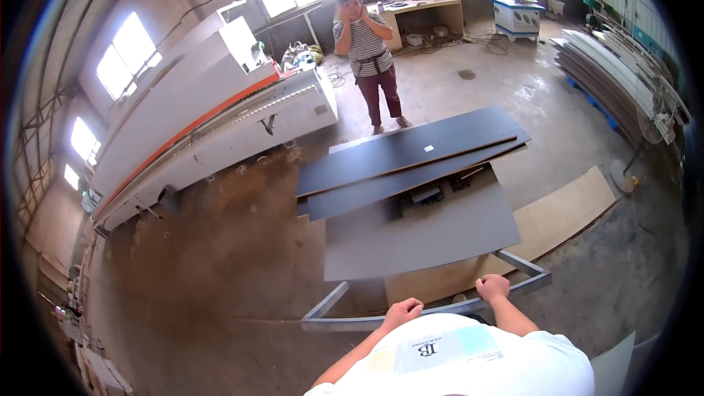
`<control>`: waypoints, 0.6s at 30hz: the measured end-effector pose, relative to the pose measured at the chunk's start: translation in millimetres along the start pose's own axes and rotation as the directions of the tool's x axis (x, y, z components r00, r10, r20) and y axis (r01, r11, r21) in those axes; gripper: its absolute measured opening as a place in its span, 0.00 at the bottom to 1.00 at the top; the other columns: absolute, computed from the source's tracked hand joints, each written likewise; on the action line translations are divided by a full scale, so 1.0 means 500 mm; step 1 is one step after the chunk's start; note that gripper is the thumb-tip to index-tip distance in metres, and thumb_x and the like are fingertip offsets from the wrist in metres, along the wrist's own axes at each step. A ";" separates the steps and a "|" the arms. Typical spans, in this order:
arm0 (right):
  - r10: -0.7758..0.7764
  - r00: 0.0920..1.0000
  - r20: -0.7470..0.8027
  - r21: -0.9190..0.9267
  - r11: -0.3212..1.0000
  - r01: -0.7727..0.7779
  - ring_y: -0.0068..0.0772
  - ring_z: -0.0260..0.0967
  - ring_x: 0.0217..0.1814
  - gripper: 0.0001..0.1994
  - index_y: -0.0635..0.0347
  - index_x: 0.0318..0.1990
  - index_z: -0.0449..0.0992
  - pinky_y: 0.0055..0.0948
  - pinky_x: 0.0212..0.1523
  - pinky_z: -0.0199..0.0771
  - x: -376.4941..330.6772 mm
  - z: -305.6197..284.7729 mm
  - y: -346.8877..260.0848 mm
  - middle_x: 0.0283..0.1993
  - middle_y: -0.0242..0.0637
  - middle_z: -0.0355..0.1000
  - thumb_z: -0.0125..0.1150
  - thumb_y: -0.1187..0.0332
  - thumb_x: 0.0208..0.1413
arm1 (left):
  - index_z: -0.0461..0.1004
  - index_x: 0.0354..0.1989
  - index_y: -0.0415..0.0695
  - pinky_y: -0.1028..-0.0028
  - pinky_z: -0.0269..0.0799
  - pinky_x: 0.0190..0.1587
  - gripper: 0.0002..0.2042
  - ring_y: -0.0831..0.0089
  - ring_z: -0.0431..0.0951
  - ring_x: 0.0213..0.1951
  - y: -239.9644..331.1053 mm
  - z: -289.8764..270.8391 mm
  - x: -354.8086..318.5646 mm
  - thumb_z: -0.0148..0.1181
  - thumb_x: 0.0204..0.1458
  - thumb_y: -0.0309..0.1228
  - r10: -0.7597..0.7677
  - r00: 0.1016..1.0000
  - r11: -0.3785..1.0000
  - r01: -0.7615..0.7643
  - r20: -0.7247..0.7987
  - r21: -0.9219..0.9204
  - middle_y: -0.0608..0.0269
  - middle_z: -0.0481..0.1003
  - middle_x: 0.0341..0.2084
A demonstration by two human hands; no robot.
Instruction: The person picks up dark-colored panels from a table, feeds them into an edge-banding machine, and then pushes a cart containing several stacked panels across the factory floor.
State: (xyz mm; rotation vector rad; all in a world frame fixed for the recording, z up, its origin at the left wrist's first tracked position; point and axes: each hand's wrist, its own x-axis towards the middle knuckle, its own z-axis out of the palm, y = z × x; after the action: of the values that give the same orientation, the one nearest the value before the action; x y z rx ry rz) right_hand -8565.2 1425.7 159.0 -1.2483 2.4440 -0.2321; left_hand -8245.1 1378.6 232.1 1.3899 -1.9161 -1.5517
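Observation:
My left hand (403, 312) is closed in a loose fist at the near bar of a grey metal frame (349, 323). To its right, my right hand (492, 287) is also closed, over the same bar. Whether either fist grips the bar or anything else is hidden. Beyond the hands lies a flat grey board (418, 238). Past it, dark blue-grey panels (411, 148) are stacked slightly askew, the top one bearing a small white label (429, 148). Small dark parts (425, 193) sit under the panels' near edge.
A person (370, 48) in a striped shirt stands beyond the panels, both hands raised to the head. A long white machine (220, 125) stands at left. Tan sheets (565, 213) lie to the right, near a stand fan (623, 176). Stacked boards (601, 77) rest on a blue pallet (592, 103).

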 end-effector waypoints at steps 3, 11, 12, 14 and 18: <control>-0.026 0.998 0.055 -0.015 1.000 0.026 0.47 0.80 0.44 0.19 0.49 0.34 0.87 0.44 0.47 0.78 -0.009 -0.004 -0.009 0.39 0.39 0.83 0.55 0.49 0.55 | 0.81 0.44 0.41 0.69 0.76 0.42 0.13 0.68 0.82 0.36 -0.027 0.007 -0.008 0.60 0.62 0.39 0.010 1.000 1.000 -0.010 0.014 0.015 0.58 0.82 0.33; -0.164 0.971 0.175 -0.008 0.986 0.168 0.46 0.80 0.43 0.19 0.45 0.35 0.87 0.42 0.47 0.79 -0.018 0.007 0.034 0.37 0.36 0.82 0.59 0.44 0.55 | 0.82 0.46 0.49 0.57 0.78 0.50 0.15 0.54 0.83 0.46 -0.193 -0.030 0.043 0.57 0.59 0.42 -0.038 0.925 0.972 0.122 -0.378 0.200 0.53 0.83 0.41; -0.191 0.959 0.209 0.027 0.981 0.190 0.50 0.78 0.46 0.19 0.48 0.33 0.84 0.46 0.48 0.77 -0.024 -0.003 0.037 0.39 0.40 0.81 0.56 0.44 0.55 | 0.82 0.45 0.50 0.57 0.78 0.50 0.15 0.53 0.83 0.45 -0.204 -0.030 0.045 0.57 0.58 0.43 -0.092 0.915 0.957 0.190 -0.393 0.220 0.54 0.84 0.40; -0.201 0.944 0.260 0.058 0.979 0.193 0.50 0.78 0.48 0.19 0.49 0.35 0.85 0.45 0.51 0.76 -0.027 -0.012 0.038 0.40 0.41 0.82 0.57 0.45 0.55 | 0.82 0.45 0.50 0.57 0.78 0.48 0.14 0.53 0.83 0.44 -0.165 -0.028 0.046 0.57 0.58 0.43 -0.074 0.920 0.953 0.179 -0.384 0.245 0.55 0.84 0.39; -0.150 0.960 0.236 0.106 0.986 0.128 0.50 0.78 0.48 0.19 0.51 0.35 0.85 0.44 0.51 0.76 -0.018 -0.034 0.034 0.40 0.43 0.81 0.56 0.47 0.56 | 0.83 0.44 0.53 0.57 0.79 0.46 0.14 0.52 0.83 0.42 -0.149 -0.020 0.050 0.57 0.57 0.44 -0.124 0.956 0.836 0.245 -0.266 0.491 0.55 0.84 0.37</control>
State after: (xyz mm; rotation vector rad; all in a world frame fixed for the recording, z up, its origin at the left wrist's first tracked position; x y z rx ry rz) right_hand -8580.0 1442.5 171.6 -1.3262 2.1190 -0.2110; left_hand -8214.0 1356.9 162.8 1.9287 -2.1999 -0.9064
